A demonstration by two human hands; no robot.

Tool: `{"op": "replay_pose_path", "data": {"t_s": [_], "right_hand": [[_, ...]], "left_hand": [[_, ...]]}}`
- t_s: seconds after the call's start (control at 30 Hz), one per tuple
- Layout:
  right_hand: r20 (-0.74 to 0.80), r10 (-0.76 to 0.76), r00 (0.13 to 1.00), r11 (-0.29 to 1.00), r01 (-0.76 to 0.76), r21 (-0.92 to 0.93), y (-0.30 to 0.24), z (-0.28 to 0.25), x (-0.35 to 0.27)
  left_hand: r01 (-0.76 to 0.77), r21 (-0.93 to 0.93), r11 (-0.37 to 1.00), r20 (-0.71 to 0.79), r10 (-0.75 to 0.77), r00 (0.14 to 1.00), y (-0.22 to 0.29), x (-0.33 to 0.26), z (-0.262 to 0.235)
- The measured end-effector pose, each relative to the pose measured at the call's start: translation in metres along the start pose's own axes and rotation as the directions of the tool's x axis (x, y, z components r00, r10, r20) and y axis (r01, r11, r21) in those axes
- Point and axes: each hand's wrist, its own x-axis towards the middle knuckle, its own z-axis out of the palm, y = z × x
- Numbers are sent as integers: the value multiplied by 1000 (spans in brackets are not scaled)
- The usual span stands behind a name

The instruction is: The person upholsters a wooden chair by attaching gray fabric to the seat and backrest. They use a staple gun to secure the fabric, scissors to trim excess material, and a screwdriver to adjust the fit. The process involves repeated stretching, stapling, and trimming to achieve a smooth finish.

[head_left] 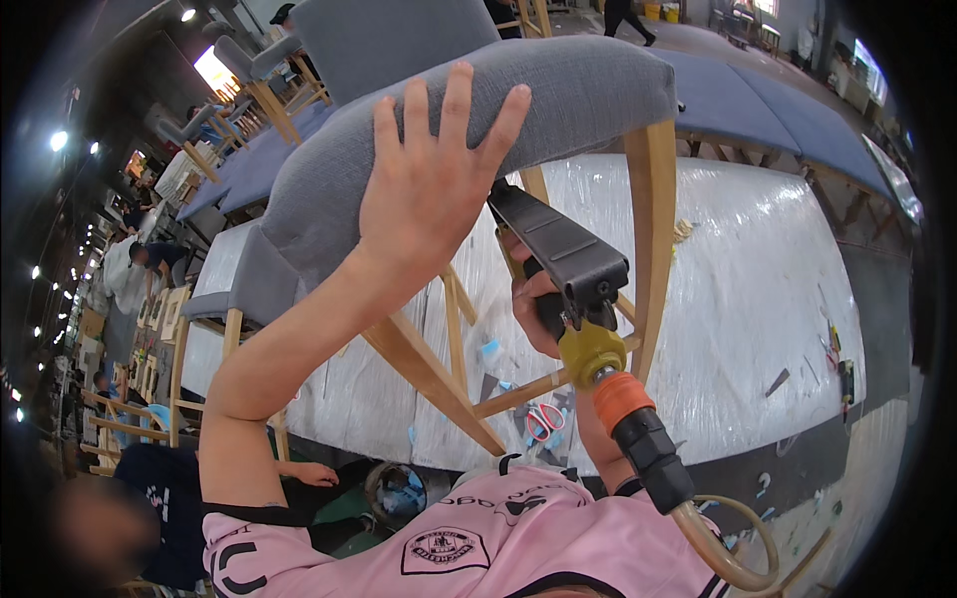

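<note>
A chair with a grey fabric seat (568, 90) and wooden legs (650, 229) stands tilted before me on the worktable. My left hand (424, 174) lies flat on the front of the seat, fingers spread. Beneath the seat edge, my right hand (533, 299) is wrapped round the grip of a pneumatic staple gun (563, 244). The gun's nose points up under the seat, where its tip is hidden. An orange and black coupling (643, 429) joins the gun to a tan air hose (743, 568).
Plastic film covers the worktable (768, 279). Red-handled scissors (544, 423) and blue scraps lie between the chair legs. Tools (835, 349) lie by the right edge. A blue-topped table (758, 100) and more chairs (264, 75) stand beyond. Another person (164, 508) is close on my left.
</note>
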Motion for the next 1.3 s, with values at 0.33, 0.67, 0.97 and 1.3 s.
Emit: {"op": "replay_pose_path", "data": {"t_s": [0.33, 0.67, 0.97, 1.3], "right_hand": [[-28, 254, 967, 965, -255, -64, -24, -7, 28], [-12, 137, 990, 985, -138, -106, -6, 1, 46], [-57, 256, 965, 945, -262, -197, -12, 9, 13], [-9, 306, 952, 921, -294, 256, -21, 11, 13]], "left_hand": [[358, -419, 835, 198, -301, 933, -83, 59, -3], [19, -199, 980, -90, -38, 995, -52, 9, 35], [-28, -126, 992, -28, 25, 999, -39, -2, 13], [9, -108, 994, 30, -6, 1000, -28, -10, -8]]}}
